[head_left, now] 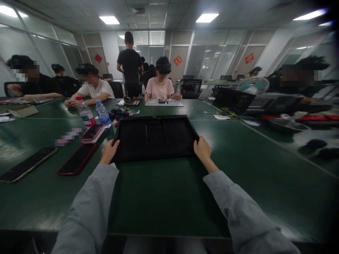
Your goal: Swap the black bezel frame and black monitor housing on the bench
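Observation:
A black rectangular panel [180, 139] with a raised rim, like a shallow tray, is in front of me at the middle of the green table [169, 197]. Two thin rod-like lines and a dark bracket shape run across its centre. My left hand [109, 152] grips its left edge, thumb on the rim. On the opposite edge, my right hand [203, 149] is closed in the same way. Fingers of both hands are partly hidden behind the panel. Whether its underside rests fully on the table, I cannot tell.
Left of the panel lie a red-edged phone [78, 159], a pink-and-white phone [94, 132] and a dark phone [29, 164]. Two bottles [86, 114] stand behind them. To the right are cables [229, 113], a fan [253, 85] and a pan [287, 123]. Several people sit around.

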`<state>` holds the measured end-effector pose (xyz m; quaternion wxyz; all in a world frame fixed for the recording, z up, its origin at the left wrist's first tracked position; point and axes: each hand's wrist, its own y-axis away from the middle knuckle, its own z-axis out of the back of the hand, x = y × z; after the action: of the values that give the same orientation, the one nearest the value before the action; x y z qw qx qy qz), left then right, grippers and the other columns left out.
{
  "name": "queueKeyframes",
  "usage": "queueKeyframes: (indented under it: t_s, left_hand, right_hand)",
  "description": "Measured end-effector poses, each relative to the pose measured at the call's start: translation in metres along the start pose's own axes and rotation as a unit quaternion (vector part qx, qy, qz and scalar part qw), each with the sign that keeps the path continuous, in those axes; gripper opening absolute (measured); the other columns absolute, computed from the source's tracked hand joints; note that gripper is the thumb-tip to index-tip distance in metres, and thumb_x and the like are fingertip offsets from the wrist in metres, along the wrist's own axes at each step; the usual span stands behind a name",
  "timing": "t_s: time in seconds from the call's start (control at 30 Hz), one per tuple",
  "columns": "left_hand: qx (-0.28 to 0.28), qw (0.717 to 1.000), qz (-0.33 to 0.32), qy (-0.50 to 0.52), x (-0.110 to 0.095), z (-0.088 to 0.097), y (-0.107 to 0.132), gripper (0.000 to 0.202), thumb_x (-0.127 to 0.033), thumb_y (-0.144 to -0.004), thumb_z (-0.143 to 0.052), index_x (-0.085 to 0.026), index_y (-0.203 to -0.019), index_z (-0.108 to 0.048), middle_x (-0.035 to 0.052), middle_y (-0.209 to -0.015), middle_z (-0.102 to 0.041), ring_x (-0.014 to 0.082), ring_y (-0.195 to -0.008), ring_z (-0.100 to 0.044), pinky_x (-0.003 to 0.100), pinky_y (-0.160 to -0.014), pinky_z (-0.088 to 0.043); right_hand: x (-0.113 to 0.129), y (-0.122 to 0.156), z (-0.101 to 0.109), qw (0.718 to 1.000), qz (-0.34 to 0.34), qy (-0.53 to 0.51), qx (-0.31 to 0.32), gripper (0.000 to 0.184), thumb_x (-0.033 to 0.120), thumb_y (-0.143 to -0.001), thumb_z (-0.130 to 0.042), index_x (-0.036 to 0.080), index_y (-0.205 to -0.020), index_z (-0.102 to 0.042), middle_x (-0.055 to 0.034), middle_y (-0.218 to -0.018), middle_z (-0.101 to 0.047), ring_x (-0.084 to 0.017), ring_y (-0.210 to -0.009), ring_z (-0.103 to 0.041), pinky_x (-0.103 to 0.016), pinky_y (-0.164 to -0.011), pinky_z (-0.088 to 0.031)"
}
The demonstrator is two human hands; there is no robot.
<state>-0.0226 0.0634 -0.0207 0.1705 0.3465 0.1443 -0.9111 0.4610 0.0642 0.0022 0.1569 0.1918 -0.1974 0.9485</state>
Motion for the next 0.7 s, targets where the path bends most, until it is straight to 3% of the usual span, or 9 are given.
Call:
queueKeyframes:
  t_s: [0.7]
  left_hand:
    - [0.009,0.999,-0.002,-0.04,-0.009,0.0028,0.0062,0.054,-0.052,-0.097,-0.041,-0.017,-0.137,-0.054,0.0161,-0.132,-0.065,0.0321,-0.128,-0.057,0.047,-0.109,-0.039]
  right_hand:
    - [-0.0021,-0.0012,-0.0013,1.0,-0.005,-0.003,0.002,0.053,0.027,-0.096,-0.038,0.011,-0.147,-0.043,-0.0185,-0.131,-0.061,-0.029,-0.115,-0.061,-0.042,-0.096,-0.048]
